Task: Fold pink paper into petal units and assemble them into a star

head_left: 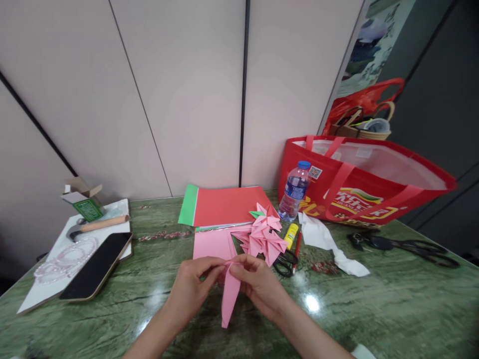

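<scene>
Between my two hands is a folded piece of pink paper (230, 299), its narrow end hanging down toward me. My left hand (196, 281) pinches its upper edge from the left. Thumb and fingers of my right hand (256, 281) close on the same edge from the right, the thumb lying over the front. Just beyond my hands lie a stack of pink paper (211, 243) and a cluster of folded pink paper pieces (262, 239). Red sheets (230, 205) with a green one (188, 204) rest behind them. The fold between my fingertips is partly hidden.
Right of the cluster are a glue stick (291, 235), black-handled scissors (285, 263), a red pencil (297, 252), a water bottle (295, 192), tissue (325, 239) and a red bag (359, 194). At left sit a phone (98, 267), a hammer (99, 225) and a small green box (88, 207).
</scene>
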